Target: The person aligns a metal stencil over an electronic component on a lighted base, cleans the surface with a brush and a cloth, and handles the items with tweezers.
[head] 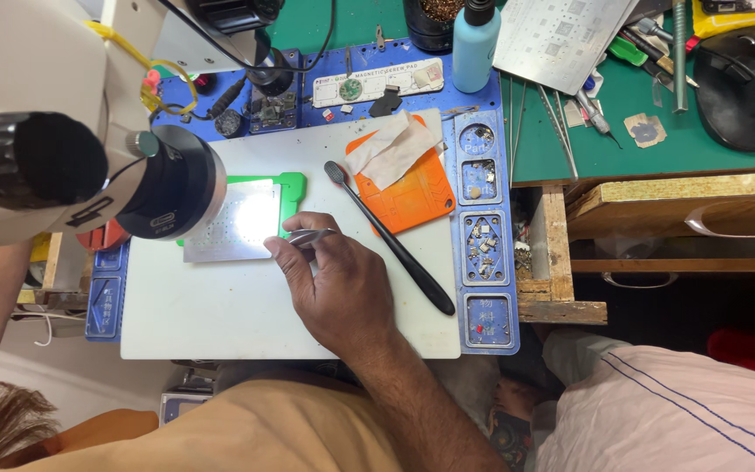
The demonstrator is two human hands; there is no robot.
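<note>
**Tweezers at the lit stencil**

Head view: a green table (pixel 657 149) carried a blue repair mat (pixel 491 262) with a white work pad (pixel 220 306) on it. A white oblong label (pixel 377 83) lay along the mat's top edge, beside a pale blue bottle (pixel 475 44). Small mat trays (pixel 483 240) held tiny parts. The right hand (pixel 338 280) pinched metal tweezers (pixel 312 236), grip closed, just beside the bright metal stencil (pixel 233 223) under the microscope (pixel 89 166). A black brush (pixel 386 236) lay near. The left hand was out of sight.

Microscope head (pixel 89 175) overhangs mat's left; black brush (pixel 386 236) bars right; white mat (pixel 220 315) front open.
</note>
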